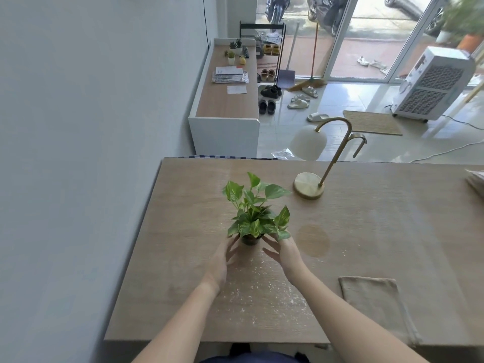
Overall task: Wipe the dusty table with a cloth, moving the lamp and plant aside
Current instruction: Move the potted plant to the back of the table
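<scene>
**dustbuster42:** ok so where's everything sitting right now?

**leafy_lurker:** The plant (255,213) is about mid-desk, in a small dark pot. Left hand (222,260) and right hand (284,251) are either side of that pot, fingers spread, fingertips right up at it. Can't tell if the grip is actually closed on the pot or just touching, since the leaves hide the right fingertips.

**dustbuster42:** and the lamp?

**leafy_lurker:** The lamp (318,163) is farther back and to the right of the plant, gold round base on the desk (379,218), curved arm, white shade hanging past the far edge. Well apart from both hands.

**dustbuster42:** cloth?

**leafy_lurker:** The beige cloth (374,302) is lying folded flat near the front edge, right of the right forearm, nobody touching it. There's a round darker patch (313,241) on the wood just right of the plant, and pale specks of dust (262,289) between the arms.
</scene>
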`<state>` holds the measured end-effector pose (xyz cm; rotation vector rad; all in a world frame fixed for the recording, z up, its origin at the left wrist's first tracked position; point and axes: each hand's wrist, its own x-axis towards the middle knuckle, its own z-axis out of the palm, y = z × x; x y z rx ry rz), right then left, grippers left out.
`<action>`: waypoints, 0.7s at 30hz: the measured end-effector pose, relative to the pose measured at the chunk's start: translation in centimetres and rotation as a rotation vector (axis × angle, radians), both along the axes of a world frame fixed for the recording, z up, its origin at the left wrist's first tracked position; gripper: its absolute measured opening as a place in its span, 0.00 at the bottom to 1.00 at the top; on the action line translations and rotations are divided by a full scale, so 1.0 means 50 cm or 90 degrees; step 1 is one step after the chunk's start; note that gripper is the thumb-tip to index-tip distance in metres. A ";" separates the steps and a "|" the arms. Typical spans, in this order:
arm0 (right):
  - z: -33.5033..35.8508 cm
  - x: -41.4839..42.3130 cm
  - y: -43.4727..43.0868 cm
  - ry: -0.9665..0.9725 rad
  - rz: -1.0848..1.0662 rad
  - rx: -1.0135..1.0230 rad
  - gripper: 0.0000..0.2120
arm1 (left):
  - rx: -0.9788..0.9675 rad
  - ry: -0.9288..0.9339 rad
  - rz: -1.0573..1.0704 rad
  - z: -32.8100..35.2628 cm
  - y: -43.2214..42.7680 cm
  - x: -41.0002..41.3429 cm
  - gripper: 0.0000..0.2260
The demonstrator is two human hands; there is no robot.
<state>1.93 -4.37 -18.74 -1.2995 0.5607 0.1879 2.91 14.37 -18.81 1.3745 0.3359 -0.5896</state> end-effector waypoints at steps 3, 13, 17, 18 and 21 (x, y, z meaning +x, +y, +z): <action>0.001 -0.002 0.004 0.000 -0.003 -0.007 0.17 | 0.009 0.003 -0.033 0.005 -0.001 0.000 0.18; -0.004 -0.002 0.002 0.002 0.004 -0.001 0.13 | -0.012 -0.011 -0.044 0.009 -0.001 0.004 0.30; -0.014 0.004 -0.006 0.005 0.006 -0.008 0.19 | 0.000 -0.025 -0.054 0.013 -0.008 0.011 0.39; -0.015 0.005 -0.008 0.006 -0.001 -0.007 0.18 | -0.001 -0.023 -0.052 0.015 -0.011 0.012 0.38; -0.009 0.003 -0.012 0.011 0.002 -0.001 0.16 | -0.003 -0.009 -0.026 0.020 -0.018 0.009 0.29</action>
